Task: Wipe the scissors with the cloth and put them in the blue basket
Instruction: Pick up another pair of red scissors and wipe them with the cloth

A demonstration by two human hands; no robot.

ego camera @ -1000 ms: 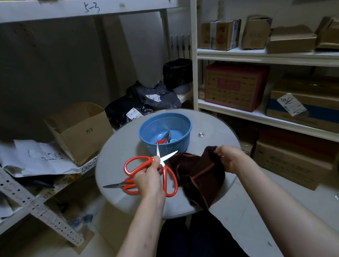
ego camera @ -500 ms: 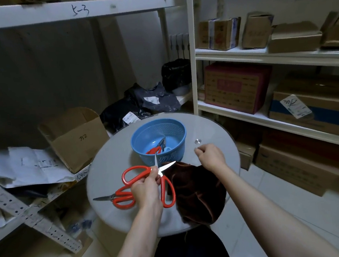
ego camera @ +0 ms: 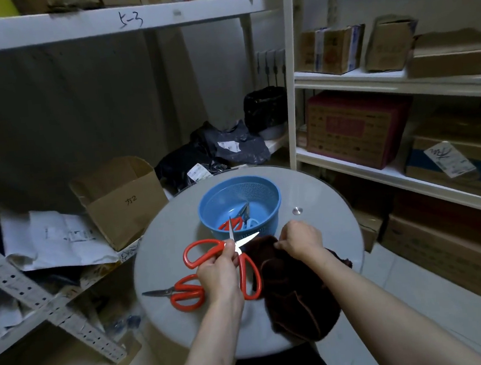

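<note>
My left hand [ego camera: 218, 271] grips a pair of red-handled scissors [ego camera: 202, 252] near the pivot, blades spread open and pointing toward the blue basket [ego camera: 240, 207]. My right hand [ego camera: 298, 240] pinches the top edge of the dark brown cloth [ego camera: 295, 294], which lies on the round grey table [ego camera: 325, 233] just right of the scissors and hangs over its front edge. A second pair of red scissors [ego camera: 179, 294] lies flat on the table under my left hand. Red-handled and pale-handled scissors [ego camera: 238, 221] lie inside the basket.
An open cardboard box [ego camera: 121, 198] and loose papers [ego camera: 55, 239] sit on the low shelf to the left. Dark plastic bags [ego camera: 216, 152] lie behind the table. White shelving [ego camera: 399, 81] with cartons stands at the right. A small metal stud [ego camera: 297, 211] sits on the tabletop.
My right hand has moved left along the cloth, from its right edge to its top edge close to the scissor blades. My left hand keeps holding the open scissors.
</note>
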